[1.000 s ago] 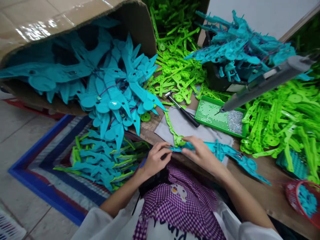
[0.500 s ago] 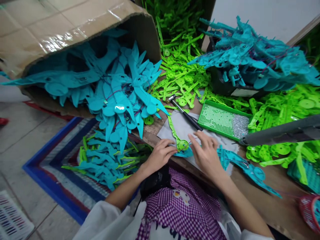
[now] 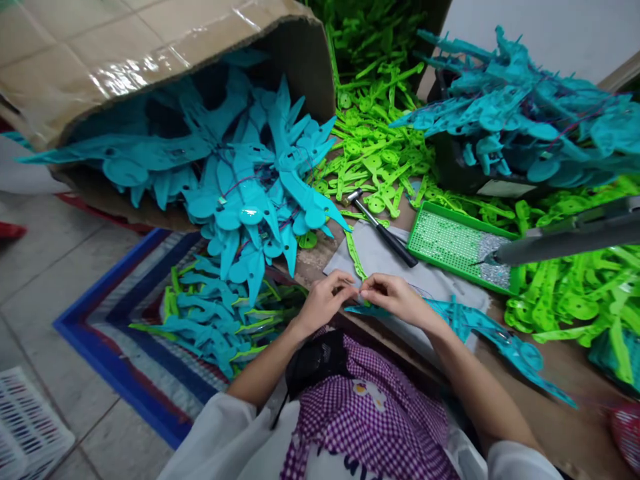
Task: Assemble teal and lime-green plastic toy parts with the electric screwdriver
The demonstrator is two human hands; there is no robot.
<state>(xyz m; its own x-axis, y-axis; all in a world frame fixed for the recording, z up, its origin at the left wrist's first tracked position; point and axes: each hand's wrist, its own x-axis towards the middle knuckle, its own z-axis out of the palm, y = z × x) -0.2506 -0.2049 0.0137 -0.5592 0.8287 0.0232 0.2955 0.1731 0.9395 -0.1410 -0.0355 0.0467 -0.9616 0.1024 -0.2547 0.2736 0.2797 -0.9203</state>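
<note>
My left hand (image 3: 327, 299) and my right hand (image 3: 395, 298) meet fingertip to fingertip near the work surface's front edge. Both are closed in a pinch, and whatever is between the fingers is too small or hidden to name. Just beyond them lies a slim lime-green plastic piece (image 3: 356, 257), its near round end covered by the fingers. A long blue plastic part (image 3: 500, 333) with thin wires stretches under and to the right of my right hand. Beneath these is a grey cloth (image 3: 345, 260), with a black-handled hammer (image 3: 387, 237) across its far side.
A green perforated tray (image 3: 415, 243) holds small shiny metal pieces, with a dark pointed tool (image 3: 565, 233) reaching over it. Lime-green parts (image 3: 385, 160) heap behind. Blue parts spill from a cardboard box (image 3: 165, 33) and rise above a black bin (image 3: 455, 170). A blue-rimmed container (image 3: 120, 367) sits lower left.
My hands have come together from either side of the green piece, and my right fingers have gone from spread to pinched. The whole view has shifted slightly.
</note>
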